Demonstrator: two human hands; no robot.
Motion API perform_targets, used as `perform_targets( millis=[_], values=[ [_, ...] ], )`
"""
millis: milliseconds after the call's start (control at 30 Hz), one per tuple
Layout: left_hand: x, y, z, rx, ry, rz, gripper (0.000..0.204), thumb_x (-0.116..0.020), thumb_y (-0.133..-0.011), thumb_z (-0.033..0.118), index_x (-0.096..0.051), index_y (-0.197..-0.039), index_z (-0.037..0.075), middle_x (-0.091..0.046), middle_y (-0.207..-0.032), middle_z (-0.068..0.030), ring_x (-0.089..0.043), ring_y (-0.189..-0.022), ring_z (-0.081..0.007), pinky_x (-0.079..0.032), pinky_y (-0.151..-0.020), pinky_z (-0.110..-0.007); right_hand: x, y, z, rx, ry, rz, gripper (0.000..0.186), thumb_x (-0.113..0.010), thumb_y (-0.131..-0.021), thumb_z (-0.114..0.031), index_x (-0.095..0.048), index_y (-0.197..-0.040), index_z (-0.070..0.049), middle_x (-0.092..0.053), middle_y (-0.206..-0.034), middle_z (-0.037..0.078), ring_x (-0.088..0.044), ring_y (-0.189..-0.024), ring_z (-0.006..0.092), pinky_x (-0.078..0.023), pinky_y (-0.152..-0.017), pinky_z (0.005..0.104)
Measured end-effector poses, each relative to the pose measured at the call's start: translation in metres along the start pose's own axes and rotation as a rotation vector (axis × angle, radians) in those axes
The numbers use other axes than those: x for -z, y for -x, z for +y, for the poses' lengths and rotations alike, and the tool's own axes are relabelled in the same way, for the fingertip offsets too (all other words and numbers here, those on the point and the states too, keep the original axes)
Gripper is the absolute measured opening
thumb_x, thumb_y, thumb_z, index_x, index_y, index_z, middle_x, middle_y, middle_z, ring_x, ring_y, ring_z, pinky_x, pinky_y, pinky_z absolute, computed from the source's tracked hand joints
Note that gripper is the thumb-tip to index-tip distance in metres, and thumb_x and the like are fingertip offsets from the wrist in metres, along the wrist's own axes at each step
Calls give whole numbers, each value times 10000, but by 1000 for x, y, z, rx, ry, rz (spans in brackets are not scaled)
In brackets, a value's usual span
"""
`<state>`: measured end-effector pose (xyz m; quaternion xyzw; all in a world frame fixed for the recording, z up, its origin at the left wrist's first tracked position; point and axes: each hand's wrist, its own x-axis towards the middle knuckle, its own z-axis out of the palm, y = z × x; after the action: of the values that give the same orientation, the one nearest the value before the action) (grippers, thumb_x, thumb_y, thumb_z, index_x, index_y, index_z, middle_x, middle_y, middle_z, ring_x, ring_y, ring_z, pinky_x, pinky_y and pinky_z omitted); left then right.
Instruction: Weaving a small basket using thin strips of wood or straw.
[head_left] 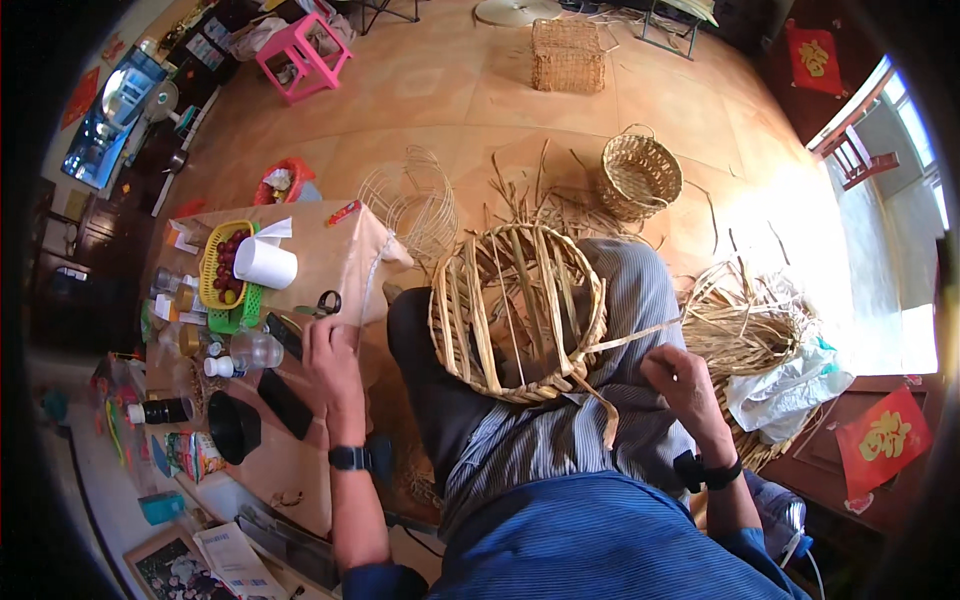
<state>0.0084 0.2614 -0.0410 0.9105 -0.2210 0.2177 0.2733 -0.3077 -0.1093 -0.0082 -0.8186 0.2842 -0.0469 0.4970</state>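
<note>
Basket [545,300] on lap [640,275]: likely light, springy, rough enough not to slip, slats [478,320] apt to crack if bent hard, so best held by the braided rim [597,322], clear of the loose strip [640,335] at right. Left hand [334,365] at counter edge, fingers bent beside scissors [330,302], can't tell if gripping; right hand [683,380] loosely curled near strip, can't tell if pinching. Counter [330,255] at left, crowded with bottles [253,352], fruit [232,265], paper roll [266,265]; beyond, floor [440,95] with fibre heap [750,320], pink stool [302,55].
</note>
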Motion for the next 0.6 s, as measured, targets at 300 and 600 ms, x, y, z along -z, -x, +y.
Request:
perform_targets(
  millis=[300, 600],
  values=[
    [55, 31, 171, -510, 336, 46, 250, -801, -817, 3, -735, -1008, 152, -676, -990, -45, -710, -795, -231, -602, -665, -357, -5, 2, -92, 105, -671, -232, 312, -686, -1087, -199, -650, -1324, 1, -729, -1117, 35, -671, -1003, 100, -550, -885, 277],
    [26, 3, 242, -884, 841, -401, 247, -781, -847, 86, -718, -1083, 122, -681, -1077, -37, -721, -822, -199, -606, -732, -351, -13, -12, -75, 49, -1450, -471, 664, -683, -1078, -265, -382, -1613, -11, -711, -1276, 187, -712, -1147, 279, -550, -1040, 389]
  ],
)
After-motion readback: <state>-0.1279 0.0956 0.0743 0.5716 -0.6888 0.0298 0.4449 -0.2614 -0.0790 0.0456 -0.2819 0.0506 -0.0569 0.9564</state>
